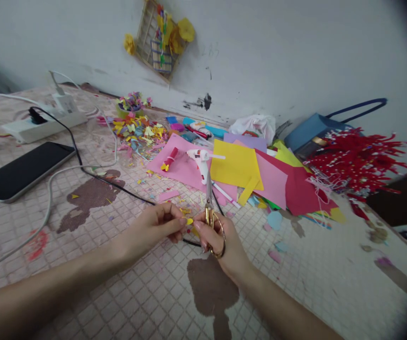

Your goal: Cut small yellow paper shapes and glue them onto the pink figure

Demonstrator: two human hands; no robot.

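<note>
Between the thumb and fingers of my left hand is a small yellow piece. My right hand is closed around the gold handles of a pair of scissors, whose blades point away toward the glue gun. The tips of my right thumb and finger are beside the yellow piece, close to my left fingertips. Beyond the scissors, a white glue gun rests on pink sheets, next to a yellow sheet and a small red roll.
At the left are a phone, a power strip and cables. Colourful cut scraps lie at the back near a filled bowl. Red fuzzy stems and a blue bag stand at the right.
</note>
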